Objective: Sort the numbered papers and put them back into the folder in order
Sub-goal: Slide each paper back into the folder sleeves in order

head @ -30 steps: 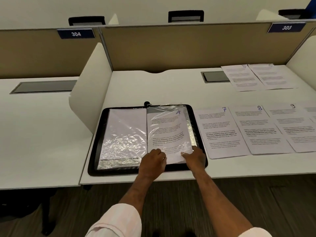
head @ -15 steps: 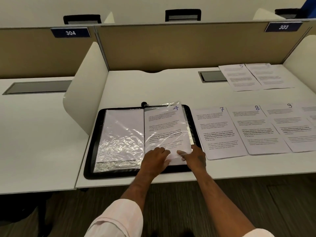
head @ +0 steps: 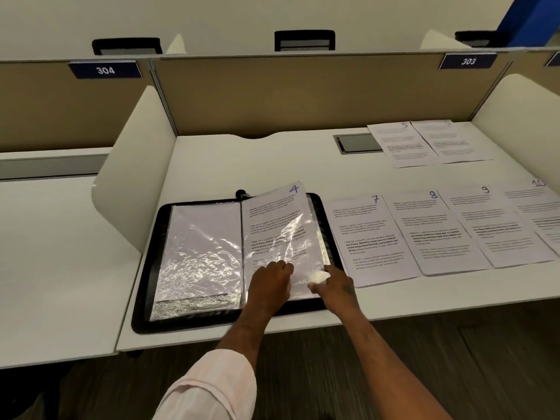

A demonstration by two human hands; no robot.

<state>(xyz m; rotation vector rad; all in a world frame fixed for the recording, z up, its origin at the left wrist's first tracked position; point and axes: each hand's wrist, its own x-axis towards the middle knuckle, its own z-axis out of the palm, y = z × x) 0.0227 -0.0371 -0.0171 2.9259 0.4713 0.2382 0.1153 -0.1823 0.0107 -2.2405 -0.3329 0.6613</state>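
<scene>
Right now my left hand [head: 269,286] lies on the lower part of the white printed sheet marked 4 [head: 275,225], fingers bent down onto it. The tips are hidden under my knuckles, so I cannot tell whether they pinch the paper or only press it. My right hand [head: 333,287] pinches the lower right corner of the crinkled clear plastic sleeve [head: 316,277] between thumb and forefinger. That sleeve sits on the right half of the open black-rimmed folder [head: 142,301], which lies flat on the white desk [head: 242,165]. The sheet's top end is raised off the folder and skewed to the right.

I judge the sheet is being seated in its pocket, and the skew is the risk: pushed while crooked, a corner could catch inside the plastic and crease. The plastic looks slick and thin, so my pinch may slip, or the pocket may fold shut on itself.

Next in order would be the white sheet marked 5 [head: 400,144], far back on the right. In reaching for it, my arm could drag the sheets marked 7 [head: 375,237], 8 [head: 433,234], 9 [head: 491,225] and 10 [head: 542,213], which lie in a row just right of the folder, out of line.
</scene>
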